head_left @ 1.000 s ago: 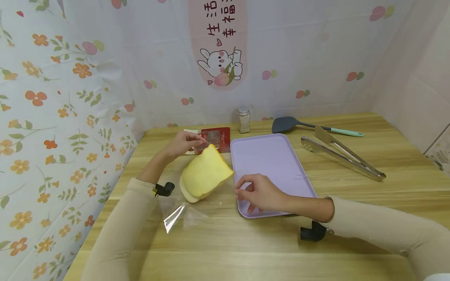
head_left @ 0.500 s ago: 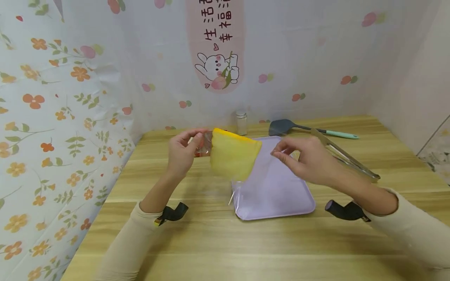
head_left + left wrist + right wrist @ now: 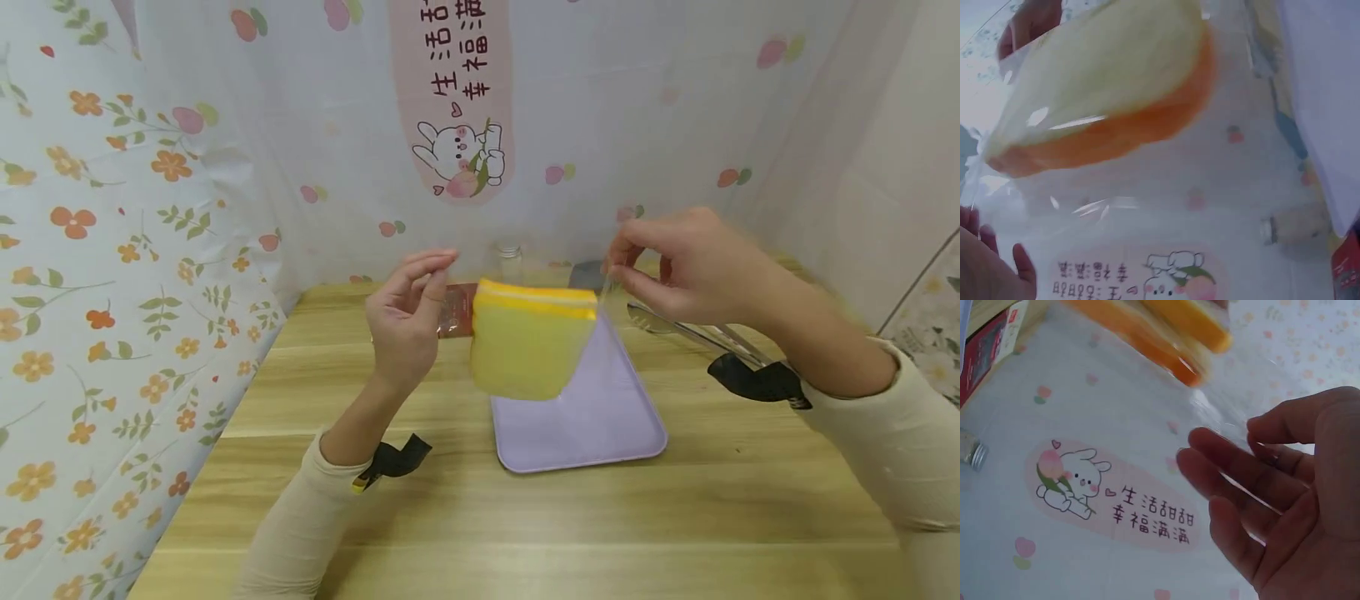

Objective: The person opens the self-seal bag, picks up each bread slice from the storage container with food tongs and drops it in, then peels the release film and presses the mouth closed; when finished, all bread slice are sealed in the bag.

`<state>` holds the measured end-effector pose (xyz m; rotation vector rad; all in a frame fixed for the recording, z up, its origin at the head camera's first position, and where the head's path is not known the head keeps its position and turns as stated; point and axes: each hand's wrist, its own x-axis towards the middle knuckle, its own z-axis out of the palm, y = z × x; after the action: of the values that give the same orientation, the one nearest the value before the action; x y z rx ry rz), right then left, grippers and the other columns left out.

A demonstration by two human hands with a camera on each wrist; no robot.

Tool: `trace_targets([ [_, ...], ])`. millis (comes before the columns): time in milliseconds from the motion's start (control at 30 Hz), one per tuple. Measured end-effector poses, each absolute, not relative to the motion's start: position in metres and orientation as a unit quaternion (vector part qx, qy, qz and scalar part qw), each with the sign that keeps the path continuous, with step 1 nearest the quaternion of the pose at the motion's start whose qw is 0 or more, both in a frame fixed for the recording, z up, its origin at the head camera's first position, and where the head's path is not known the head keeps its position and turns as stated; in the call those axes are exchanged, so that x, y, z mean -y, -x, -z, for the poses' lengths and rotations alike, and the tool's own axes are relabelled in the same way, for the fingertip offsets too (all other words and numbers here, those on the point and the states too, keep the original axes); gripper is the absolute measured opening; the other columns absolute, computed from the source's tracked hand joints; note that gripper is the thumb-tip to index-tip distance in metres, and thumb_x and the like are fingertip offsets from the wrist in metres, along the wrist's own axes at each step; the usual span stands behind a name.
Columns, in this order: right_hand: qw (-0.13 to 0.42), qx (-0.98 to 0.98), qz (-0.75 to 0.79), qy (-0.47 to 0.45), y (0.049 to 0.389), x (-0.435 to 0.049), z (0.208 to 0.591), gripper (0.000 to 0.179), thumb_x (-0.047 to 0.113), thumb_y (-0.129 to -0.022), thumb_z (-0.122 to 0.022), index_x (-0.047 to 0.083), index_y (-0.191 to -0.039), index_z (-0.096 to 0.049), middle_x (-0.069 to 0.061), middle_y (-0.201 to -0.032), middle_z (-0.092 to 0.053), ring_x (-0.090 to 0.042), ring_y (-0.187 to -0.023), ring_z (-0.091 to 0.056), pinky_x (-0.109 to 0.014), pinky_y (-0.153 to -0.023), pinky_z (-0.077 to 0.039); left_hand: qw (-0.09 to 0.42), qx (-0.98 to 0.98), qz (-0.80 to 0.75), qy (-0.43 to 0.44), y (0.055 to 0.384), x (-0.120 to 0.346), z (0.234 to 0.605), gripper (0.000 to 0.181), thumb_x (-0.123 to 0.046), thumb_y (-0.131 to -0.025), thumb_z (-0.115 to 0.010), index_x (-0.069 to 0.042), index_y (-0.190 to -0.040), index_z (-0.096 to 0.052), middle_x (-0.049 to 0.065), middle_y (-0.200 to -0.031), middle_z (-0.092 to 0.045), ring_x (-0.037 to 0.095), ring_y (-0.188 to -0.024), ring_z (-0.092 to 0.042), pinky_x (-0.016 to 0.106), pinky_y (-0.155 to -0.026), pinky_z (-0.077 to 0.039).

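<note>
Two slices of bread [image 3: 528, 350], pale yellow with orange crusts, hang inside a clear plastic bag [image 3: 1207, 409] over the tray. My left hand [image 3: 408, 321] pinches the bag at its upper left between thumb and fingers. On the other side my right hand [image 3: 690, 262], raised a little higher, pinches the bag's edge; its thumb and forefinger meet there in the right wrist view. Through the film in the left wrist view, one slice [image 3: 1110, 69] shows its broad face and crust. Below the bread lies the lavender tray [image 3: 585, 433], partly hidden by it.
Behind my left hand lies a red packet [image 3: 456, 310]. A small glass jar [image 3: 510, 260] stands at the table's back edge. Metal tongs [image 3: 660, 321] and a dark spatula [image 3: 587, 275] lie behind the right hand, partly covered. A patterned curtain [image 3: 322, 125] hangs behind the table.
The bagged bread has been lifted from the tabletop left of the tray and moved right, over the tray. My right hand has risen and now pinches the bag; the left has moved right.
</note>
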<state>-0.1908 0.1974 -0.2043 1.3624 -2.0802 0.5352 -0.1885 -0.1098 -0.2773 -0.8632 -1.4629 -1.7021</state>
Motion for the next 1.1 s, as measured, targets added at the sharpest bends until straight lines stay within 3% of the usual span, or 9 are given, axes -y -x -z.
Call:
trace_targets([
  [67,0.299,0.776,-0.209,-0.514,0.194,-0.198,0.201,0.012,0.0,-0.079,-0.069,0.008,-0.085,-0.064,0.004,-0.078,-0.071,0.002,-0.055,-0.055,-0.015,-0.047,-0.044,0.374,0.551,0.668,0.332,0.188,0.109,0.275,0.018,0.004,-0.095,-0.059,0.019,-0.103,-0.063,0.0,-0.108,-0.071,0.021,-0.107,-0.064,0.021,-0.071,-0.048],
  [133,0.302,0.77,-0.227,-0.514,0.196,-0.199,0.199,0.015,-0.005,-0.076,-0.071,0.005,-0.084,-0.063,0.0,-0.079,-0.071,0.003,-0.066,-0.06,-0.014,-0.05,-0.047,0.392,0.535,0.673,0.327,0.189,0.11,0.273,0.017,0.003,-0.095,-0.061,0.017,-0.103,-0.065,0.001,-0.107,-0.071,0.022,-0.108,-0.064,0.022,-0.075,-0.05],
  [233,0.297,0.767,-0.256,-0.508,0.2,-0.202,0.198,0.014,-0.008,-0.076,-0.071,0.001,-0.083,-0.063,-0.006,-0.081,-0.072,0.008,-0.077,-0.062,-0.011,-0.054,-0.048,0.392,0.527,0.678,0.331,0.188,0.112,0.27,0.014,0.003,-0.094,-0.063,0.008,-0.105,-0.071,0.001,-0.108,-0.072,0.022,-0.109,-0.063,0.027,-0.086,-0.052],
  [333,0.279,0.768,-0.279,-0.505,0.201,-0.203,0.198,0.012,-0.008,-0.079,-0.07,0.001,-0.083,-0.063,-0.005,-0.081,-0.073,0.008,-0.084,-0.063,-0.011,-0.056,-0.049,0.384,0.524,0.682,0.336,0.187,0.112,0.271,0.015,0.002,-0.093,-0.065,0.002,-0.105,-0.073,0.001,-0.108,-0.071,0.021,-0.105,-0.062,0.026,-0.08,-0.051],
  [533,0.236,0.771,-0.328,-0.492,0.201,-0.201,0.204,0.015,-0.01,-0.081,-0.071,0.002,-0.081,-0.062,0.001,-0.08,-0.071,-0.002,-0.075,-0.066,-0.013,-0.056,-0.05,0.361,0.534,0.694,0.322,0.192,0.11,0.282,0.019,0.002,-0.093,-0.065,0.014,-0.107,-0.066,0.0,-0.111,-0.07,0.02,-0.098,-0.058,0.022,-0.073,-0.05],
  [733,0.273,0.788,-0.315,-0.453,0.204,-0.2,0.207,0.015,-0.011,-0.078,-0.072,0.0,-0.079,-0.063,0.0,-0.079,-0.07,0.004,-0.072,-0.063,-0.01,-0.06,-0.05,0.375,0.501,0.702,0.339,0.193,0.109,0.281,0.015,-0.006,-0.09,-0.073,-0.006,-0.104,-0.075,0.004,-0.109,-0.071,0.02,-0.098,-0.063,0.026,-0.083,-0.054],
  [900,0.279,0.791,-0.347,-0.421,0.206,-0.202,0.213,0.021,-0.014,-0.077,-0.074,-0.005,-0.094,-0.066,0.003,-0.08,-0.071,0.004,-0.069,-0.064,-0.011,-0.058,-0.049,0.38,0.491,0.712,0.327,0.196,0.106,0.283,0.011,0.001,-0.086,-0.075,-0.002,-0.097,-0.076,0.004,-0.102,-0.073,0.017,-0.093,-0.069,0.028,-0.084,-0.055],
  [1000,0.277,0.783,-0.377,-0.41,0.205,-0.203,0.217,0.033,-0.017,-0.077,-0.073,-0.011,-0.103,-0.054,0.006,-0.082,-0.073,0.002,-0.066,-0.066,-0.012,-0.058,-0.05,0.394,0.489,0.714,0.312,0.197,0.105,0.283,0.012,0.0,-0.084,-0.077,-0.003,-0.095,-0.075,0.004,-0.097,-0.074,0.015,-0.088,-0.07,0.025,-0.079,-0.056],
  [1100,0.247,0.755,-0.46,-0.396,0.205,-0.204,0.221,0.035,-0.022,-0.078,-0.069,-0.005,-0.099,-0.047,0.002,-0.085,-0.076,-0.006,-0.065,-0.069,-0.015,-0.055,-0.05,0.394,0.491,0.718,0.297,0.198,0.105,0.283,0.018,-0.004,-0.083,-0.079,-0.003,-0.099,-0.071,0.003,-0.094,-0.074,0.014,-0.083,-0.071,0.024,-0.074,-0.056],
])
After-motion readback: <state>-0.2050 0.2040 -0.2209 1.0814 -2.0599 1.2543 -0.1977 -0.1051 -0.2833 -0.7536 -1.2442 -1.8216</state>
